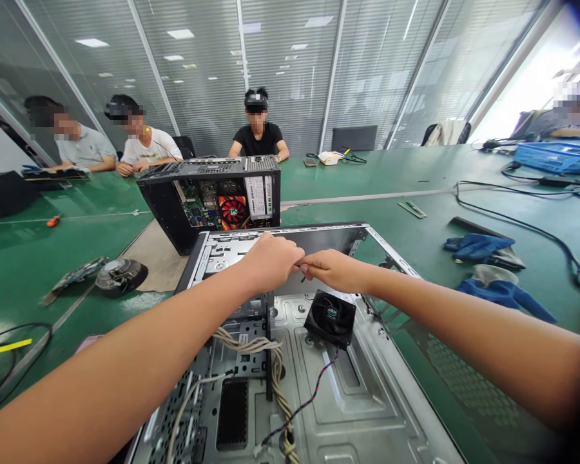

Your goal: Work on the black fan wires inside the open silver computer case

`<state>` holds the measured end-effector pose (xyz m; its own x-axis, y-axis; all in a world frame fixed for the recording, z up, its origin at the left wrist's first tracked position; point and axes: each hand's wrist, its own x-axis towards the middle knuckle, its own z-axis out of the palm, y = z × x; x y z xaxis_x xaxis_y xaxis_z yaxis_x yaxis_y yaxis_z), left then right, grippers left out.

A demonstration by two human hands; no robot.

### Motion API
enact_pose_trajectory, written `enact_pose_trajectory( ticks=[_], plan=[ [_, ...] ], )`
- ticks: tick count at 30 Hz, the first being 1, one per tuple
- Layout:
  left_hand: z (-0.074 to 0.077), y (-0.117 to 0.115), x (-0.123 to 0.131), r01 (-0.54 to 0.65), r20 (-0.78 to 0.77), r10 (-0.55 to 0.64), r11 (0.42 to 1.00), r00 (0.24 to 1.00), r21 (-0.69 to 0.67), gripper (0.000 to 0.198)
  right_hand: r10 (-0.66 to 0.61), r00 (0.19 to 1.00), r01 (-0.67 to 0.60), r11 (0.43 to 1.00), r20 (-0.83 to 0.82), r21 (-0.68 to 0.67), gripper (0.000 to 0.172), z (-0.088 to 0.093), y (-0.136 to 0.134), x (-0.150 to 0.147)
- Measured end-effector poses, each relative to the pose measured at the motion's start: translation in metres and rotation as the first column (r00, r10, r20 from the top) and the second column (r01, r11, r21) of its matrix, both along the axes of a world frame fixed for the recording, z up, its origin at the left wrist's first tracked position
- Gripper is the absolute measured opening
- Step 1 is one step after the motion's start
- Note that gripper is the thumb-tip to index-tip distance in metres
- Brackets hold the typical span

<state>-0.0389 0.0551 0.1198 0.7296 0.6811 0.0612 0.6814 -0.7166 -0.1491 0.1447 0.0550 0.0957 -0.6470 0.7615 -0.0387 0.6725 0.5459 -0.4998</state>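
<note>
Directly before me lies an open computer case [328,399], its bare metal inside facing up. My left hand [273,261] and my right hand [331,269] meet above its far part, both with fingers closed. A small dark piece pokes out below the fingertips; what they pinch is too small to name. Below my right hand a black cooling fan [331,319] sits tilted on the metal floor of the case, its twisted red and blue cable [314,393] trailing toward me. A bundle of beige wires [251,345] runs along the case's left half.
A second computer tower [207,169] stands behind the case. Blue gloves [483,248], a memory module [412,209], black cables [536,222] and a blue basket [555,156] lie to the right. Left is a round metal part [120,276]. Several people sit around the green table [328,177].
</note>
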Motion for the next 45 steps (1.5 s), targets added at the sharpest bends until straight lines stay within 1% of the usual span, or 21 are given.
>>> enact_pose_trajectory(
  ticks=[4, 15, 19, 24, 33, 40, 45],
  plan=[
    [0.0011, -0.0014, 0.0012, 0.010, -0.051, -0.010, 1.000, 0.999, 0.002, 0.015, -0.010, 1.000, 0.011, 1.000, 0.009, -0.016, 0.030, 0.0012, -0.0008, -0.0014],
    [0.0029, -0.0028, -0.0007, 0.000, 0.004, 0.000, 1.000, 1.000, -0.017, 0.014, -0.027, 0.999, 0.027, 1.000, 0.029, -0.002, 0.028, 0.0015, -0.0014, -0.0015],
    [0.0014, -0.0027, -0.0005, 0.005, -0.016, -0.005, 1.000, 1.000, -0.005, 0.015, -0.011, 1.000, 0.011, 1.000, 0.016, -0.006, 0.028, -0.0007, -0.0001, -0.0009],
    [-0.0010, -0.0005, -0.0002, 0.046, -0.037, -0.046, 0.999, 0.998, 0.002, 0.014, -0.002, 1.000, 0.002, 1.000, 0.018, -0.013, 0.030, -0.0018, 0.0006, -0.0005],
    [0.0040, -0.0025, 0.0004, 0.015, -0.036, -0.016, 1.000, 0.999, -0.022, 0.014, -0.013, 0.999, 0.014, 0.999, 0.033, -0.031, 0.024, 0.0014, -0.0024, -0.0016],
    [-0.0010, -0.0001, -0.0008, 0.047, -0.025, -0.047, 0.999, 0.999, -0.005, 0.014, -0.010, 1.000, 0.010, 0.999, 0.003, -0.034, 0.027, -0.0013, -0.0003, -0.0011],
    [-0.0022, 0.0006, -0.0005, 0.053, -0.056, -0.053, 0.999, 0.997, 0.001, 0.014, -0.005, 1.000, 0.005, 1.000, 0.021, -0.030, 0.026, -0.0014, -0.0001, -0.0008]
  ],
)
